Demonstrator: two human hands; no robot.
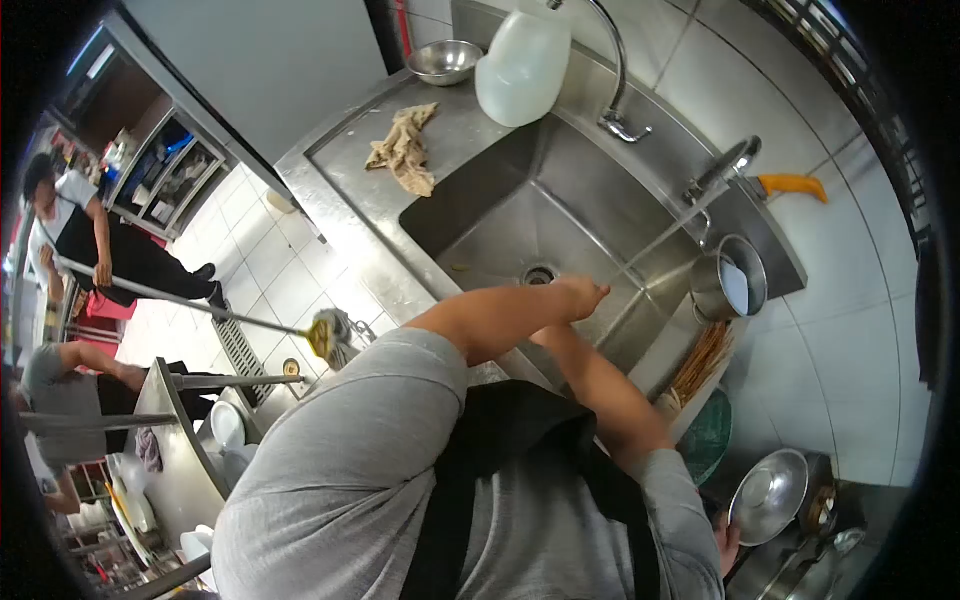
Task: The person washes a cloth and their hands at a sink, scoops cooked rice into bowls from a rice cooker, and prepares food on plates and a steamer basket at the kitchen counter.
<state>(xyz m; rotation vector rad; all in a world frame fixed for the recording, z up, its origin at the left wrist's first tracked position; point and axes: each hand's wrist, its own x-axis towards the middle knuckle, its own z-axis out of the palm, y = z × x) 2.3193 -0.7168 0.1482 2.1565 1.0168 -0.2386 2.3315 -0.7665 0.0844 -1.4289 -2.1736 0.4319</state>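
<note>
Both arms reach over the stainless steel sink (470, 240). My left hand (582, 297) is near the lower end of the water stream (665, 232). Its fingertips point right, and nothing shows in it. My right hand (550, 337) lies close beneath the left wrist. Its fingers are hidden, so I cannot see whether it holds anything. Water runs from the right faucet (735, 160). The drain (539, 275) is just behind my left wrist.
A beige cloth (405, 150), metal bowl (445, 62) and large plastic jug (525, 68) stand left and behind. Right are a metal pot (712, 285), brush bristles (700, 365) and another person's hand (727, 545) at a metal bowl (770, 495). A co-worker (90, 225) holds a mop.
</note>
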